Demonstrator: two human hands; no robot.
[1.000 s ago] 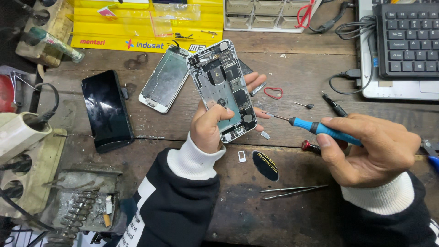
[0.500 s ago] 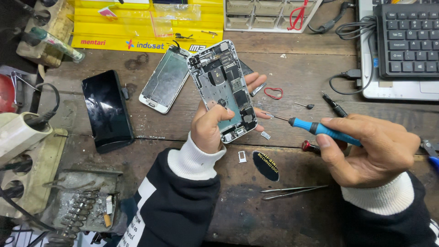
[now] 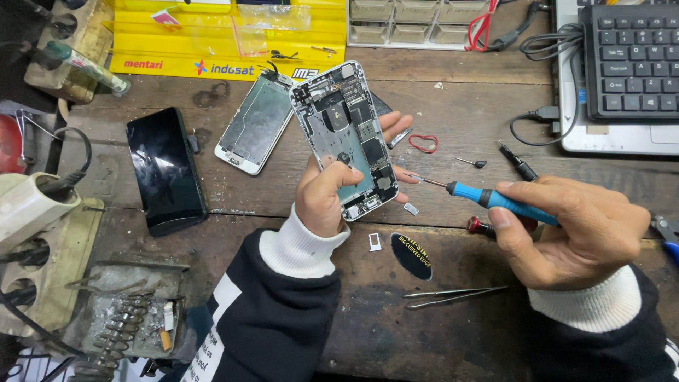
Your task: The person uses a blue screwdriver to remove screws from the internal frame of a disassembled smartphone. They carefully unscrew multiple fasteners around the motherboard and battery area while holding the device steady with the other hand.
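Note:
My left hand (image 3: 331, 197) grips an opened phone body (image 3: 344, 134), its back towards me with the inner boards and metal plates showing. My thumb rests on its lower middle. My right hand (image 3: 573, 230) holds a blue-handled screwdriver (image 3: 488, 199), whose thin tip points left and nearly touches the phone's lower right edge. A detached screen panel (image 3: 256, 122) lies face down just left of the phone. A small SIM tray (image 3: 375, 242) sits on the wooden bench below my left hand.
A black phone (image 3: 166, 168) lies at the left. Tweezers (image 3: 453, 295) and a black oval pick (image 3: 411, 256) rest near the front. A keyboard (image 3: 631, 60) sits at the back right, a yellow tray (image 3: 226, 42) at the back, a soldering stand (image 3: 127, 315) at the front left.

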